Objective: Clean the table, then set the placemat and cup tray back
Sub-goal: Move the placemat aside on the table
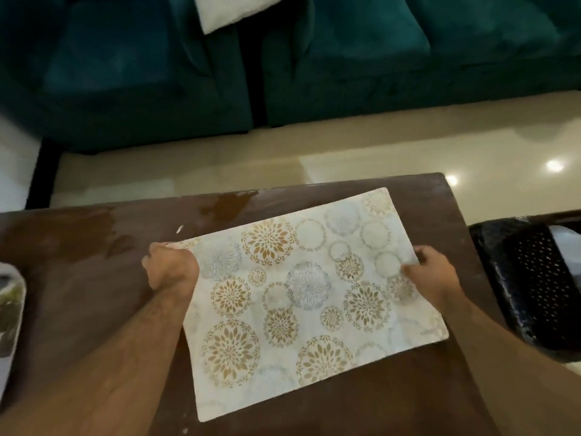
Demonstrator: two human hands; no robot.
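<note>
A person holds a floral-patterned placemat (pixel 301 278) by its two short edges on a dark wooden table (pixel 393 388). The left hand (pixel 171 267) has a closed grip curled round the mat's far left corner, while the right hand (pixel 432 273) pinches the right edge between thumb and fingers. The mat lies skewed near the table's centre. Wet patches (pixel 229 206) gleam along the far edge; a teal sofa (pixel 345 64) stands beyond.

Left grip (pixel 171 265) curled tight; right grip (pixel 432 272) pinching, forearms outstretched.
</note>
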